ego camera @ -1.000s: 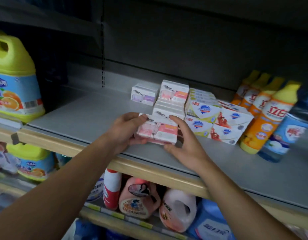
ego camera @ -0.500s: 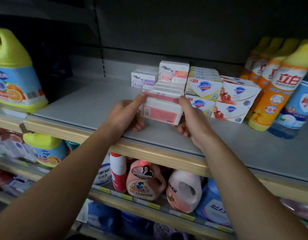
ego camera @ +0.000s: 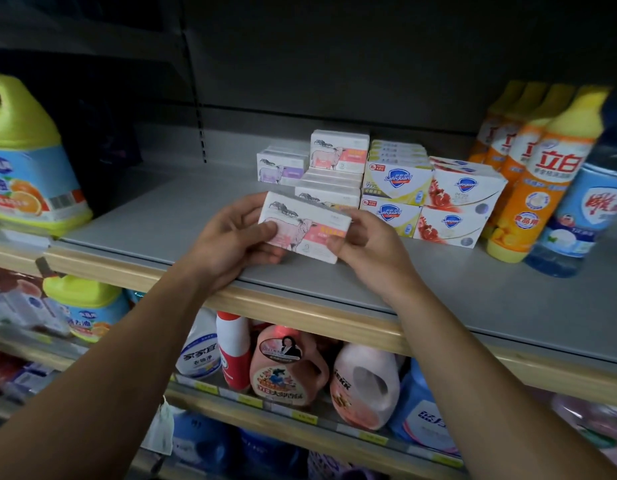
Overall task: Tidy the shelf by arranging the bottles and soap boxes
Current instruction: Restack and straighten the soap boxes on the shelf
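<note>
both hands, left hand and right hand, pinch the pink soap box, now flipped print-up, lifted just ahead of the pink soap stack; ready to restack.

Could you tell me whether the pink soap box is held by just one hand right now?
No, both the left hand and the right hand grip the pink soap box at its ends.
</note>
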A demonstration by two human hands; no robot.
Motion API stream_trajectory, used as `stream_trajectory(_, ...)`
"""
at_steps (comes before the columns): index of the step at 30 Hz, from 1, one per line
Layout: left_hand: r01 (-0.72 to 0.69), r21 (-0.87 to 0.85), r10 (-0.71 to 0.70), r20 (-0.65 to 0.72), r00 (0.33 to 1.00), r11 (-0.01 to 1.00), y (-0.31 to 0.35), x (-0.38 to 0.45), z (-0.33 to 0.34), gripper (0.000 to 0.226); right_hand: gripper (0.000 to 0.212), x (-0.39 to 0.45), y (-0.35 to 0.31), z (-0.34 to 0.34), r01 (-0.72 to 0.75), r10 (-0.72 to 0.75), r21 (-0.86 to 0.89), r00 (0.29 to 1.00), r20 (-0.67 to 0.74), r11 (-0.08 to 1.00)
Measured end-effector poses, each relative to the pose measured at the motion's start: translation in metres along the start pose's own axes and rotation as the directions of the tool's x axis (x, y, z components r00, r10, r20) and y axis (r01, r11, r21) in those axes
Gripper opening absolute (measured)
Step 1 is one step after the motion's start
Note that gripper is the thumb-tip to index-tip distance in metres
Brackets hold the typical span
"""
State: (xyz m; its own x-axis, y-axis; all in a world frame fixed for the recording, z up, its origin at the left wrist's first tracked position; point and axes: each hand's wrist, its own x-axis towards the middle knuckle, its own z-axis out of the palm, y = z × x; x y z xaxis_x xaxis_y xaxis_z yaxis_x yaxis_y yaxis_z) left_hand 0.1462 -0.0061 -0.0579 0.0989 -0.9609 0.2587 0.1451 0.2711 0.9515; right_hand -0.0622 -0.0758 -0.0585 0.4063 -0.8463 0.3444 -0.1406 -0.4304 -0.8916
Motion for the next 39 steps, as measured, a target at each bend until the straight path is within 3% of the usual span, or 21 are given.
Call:
stream_trajectory(4,-0.001,-0.065,-0.002,-0.053,0.999,0.998,-0.003,0.0,0.002,0.031,0.053,-0.004,-0.002,0.001,0.164,-0.188,-0.196,0.977,-0.106,0.967)
stream_trajectory(8,-0.039,-0.113,0.024,-0.13,0.991,0.993,-0.006,0.001,0.0,0.014,0.05,-0.006,-0.002,0.009,0.296,-0.307,-0.265,0.952,0.003,0.918)
stream_trajectory(10,-0.061,-0.111,0.045,-0.139,0.989,0.992,-0.007,0.002,-0.003,0.019,0.05,-0.007,-0.002,0.011,0.34,-0.337,-0.265,0.94,0.056,0.902)
stream_trajectory(13,-0.086,-0.114,0.069,-0.147,0.987,0.99,-0.009,0.003,-0.005,0.024,0.051,-0.007,-0.002,0.012,0.353,-0.346,-0.279,0.935,0.077,0.893)
stream_trajectory(16,-0.07,-0.054,0.06,-0.174,0.983,0.996,-0.008,0.0,-0.001,0.031,0.048,-0.006,-0.002,0.011,0.328,-0.341,-0.289,0.94,0.005,0.9)
stream_trajectory(19,-0.051,0.151,0.079,-0.185,0.98,0.987,-0.004,-0.004,0.004,0.048,0.04,-0.006,-0.002,0.007,0.246,-0.27,-0.204,0.958,-0.099,0.948)
stream_trajectory(22,-0.029,0.568,0.184,-0.216,0.959,0.822,-0.003,-0.003,0.01,0.051,0.034,-0.006,0.0,0.004,0.145,-0.167,-0.198,0.981,-0.099,0.969)
stream_trajectory(25,0.002,0.808,0.301,-0.221,0.928,0.589,-0.002,-0.004,0.015,0.056,0.027,-0.003,0.0,0.005,0.048,-0.064,-0.229,0.996,-0.062,0.972)
stream_trajectory(27,-0.052,0.923,0.4,-0.113,0.91,0.38,0.001,-0.002,0.018,0.061,0.023,-0.003,-0.001,0.004,0.024,-0.04,-0.261,0.997,-0.059,0.965)
stream_trajectory(29,-0.146,0.96,0.403,0.038,0.915,0.24,0.004,0.003,0.019,0.063,0.03,-0.001,-0.005,-0.001,0.064,-0.093,-0.331,0.993,-0.072,0.941)
stream_trajectory(32,-0.191,0.958,0.273,0.129,0.953,0.214,0.01,0.012,0.023,0.061,0.04,0.014,-0.017,-0.021,0.171,-0.288,-0.519,0.945,-0.153,0.838)
stream_trajectory(35,-0.237,0.952,0.199,0.198,0.96,0.194,0.019,0.02,0.023,0.053,0.048,0.046,-0.03,-0.049,0.136,-0.411,-0.777,0.896,-0.168,0.615)
stream_trajectory(39,-0.254,0.955,0.29,0.203,0.935,0.151,0.036,0.04,0.021,0.047,0.061,0.083,-0.028,-0.07,0.02,-0.241,-0.927,0.968,-0.076,0.375)
